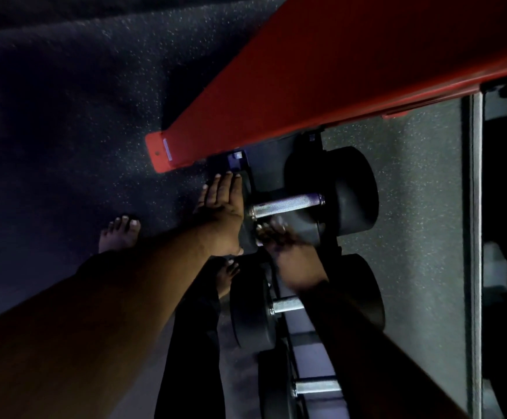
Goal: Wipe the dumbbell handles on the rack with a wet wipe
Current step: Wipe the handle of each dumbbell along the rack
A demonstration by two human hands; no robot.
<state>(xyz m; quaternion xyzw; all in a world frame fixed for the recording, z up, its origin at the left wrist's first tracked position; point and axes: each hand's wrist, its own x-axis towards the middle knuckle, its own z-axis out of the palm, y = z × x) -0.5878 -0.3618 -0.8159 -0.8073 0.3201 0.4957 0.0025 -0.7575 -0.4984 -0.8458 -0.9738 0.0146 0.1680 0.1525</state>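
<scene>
L hand [223, 204] flat w/ straight fingers steadying dumbbell [333, 192] end, R hand [279, 237] blurred by handle [288, 202], grip unclear; looks mid-wipe, next dumbbell's handle [287, 305] probably follows.

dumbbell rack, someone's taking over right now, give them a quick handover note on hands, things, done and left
Left hand: fingers straight, flat against the near head of the top dumbbell, steadying it.
Right hand: blurred, just below that dumbbell's handle; a pale bit shows at the fingers, possibly the wipe, but I cannot tell.
Rack: the second dumbbell's handle and the third handle sit lower, untouched by either hand now.
Done: cannot tell which handles are wiped.
Left: probably the top handle, then the lower two.
</scene>
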